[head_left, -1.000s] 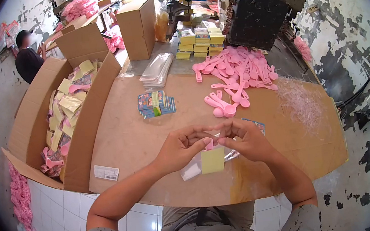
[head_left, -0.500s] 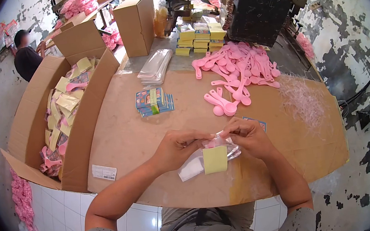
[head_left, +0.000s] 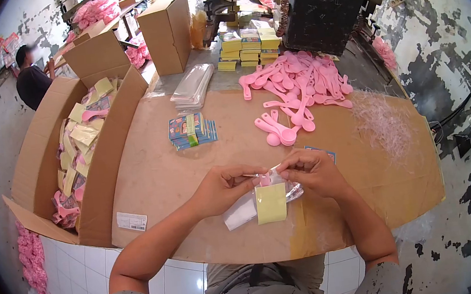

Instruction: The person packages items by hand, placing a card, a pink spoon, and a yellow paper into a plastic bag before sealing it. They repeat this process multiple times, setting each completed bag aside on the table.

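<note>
Both hands pinch the upper edge of a small clear plastic bag (head_left: 276,179) above the cardboard-covered table. My left hand (head_left: 227,188) has its thumb and forefinger closed on the left side of the edge. On the right side, my right hand (head_left: 310,173) grips with its fingertips. A pale yellow card (head_left: 271,204) hangs in front, seemingly inside the bag, with a bit of a pink spoon (head_left: 265,179) above it. Other clear bags (head_left: 239,214) lie flat underneath. Behind my right hand, a blue card (head_left: 324,152) is partly covered.
Pink measuring spoons (head_left: 309,80) lie heaped ahead. A banded stack of blue cards (head_left: 192,130) and clear bags (head_left: 192,87) sit left of them. An open carton (head_left: 111,155) of packed bags stands left. A black machine (head_left: 322,12) stands behind; a person (head_left: 33,80) is far left.
The bag's edge has been drawn straighter between my fingertips, and the pink spoon end shows more clearly. The yellow card hangs slightly lower. The view has shifted a little.
</note>
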A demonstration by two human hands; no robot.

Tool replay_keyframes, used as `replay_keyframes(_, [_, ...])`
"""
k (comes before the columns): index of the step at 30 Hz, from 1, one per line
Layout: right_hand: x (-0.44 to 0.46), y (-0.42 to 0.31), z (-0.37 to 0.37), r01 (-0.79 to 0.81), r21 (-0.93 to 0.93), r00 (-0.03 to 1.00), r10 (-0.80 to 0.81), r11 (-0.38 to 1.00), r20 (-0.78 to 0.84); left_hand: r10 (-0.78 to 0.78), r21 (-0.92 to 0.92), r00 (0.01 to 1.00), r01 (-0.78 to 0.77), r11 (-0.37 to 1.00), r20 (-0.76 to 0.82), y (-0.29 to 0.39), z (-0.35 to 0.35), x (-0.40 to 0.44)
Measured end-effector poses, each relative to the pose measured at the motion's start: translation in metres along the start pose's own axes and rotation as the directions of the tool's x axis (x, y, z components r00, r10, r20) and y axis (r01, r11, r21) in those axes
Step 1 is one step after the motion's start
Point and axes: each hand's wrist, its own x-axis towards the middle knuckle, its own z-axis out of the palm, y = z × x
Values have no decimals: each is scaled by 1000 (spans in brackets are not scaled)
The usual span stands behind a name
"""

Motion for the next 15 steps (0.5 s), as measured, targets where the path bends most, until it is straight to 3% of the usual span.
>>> replay_keyframes(2, [1,6,-2,30,-43,999,-30,999,15,-1,-22,1000,1,1000,0,2,1,1])
replay_keyframes(5, [0,-4,11,-63,151,994,77,986,-83,12,-42,1000,-13,999,-15,2,1,1])
replay_keyframes(10, [-3,-1,6,-111,-5,988,111,994,107,49,-23,997,-50,998,-57,-1,-7,1])
replay_keyframes(13, [-1,-7,7,-112,-19,988,114,993,104,209,-219,957,-252,943,-202,-1,6,4])
replay_keyframes(15, [0,-16,7,-81,-35,992,84,996,94,149,-108,982,-162,981,-120,2,4,1])
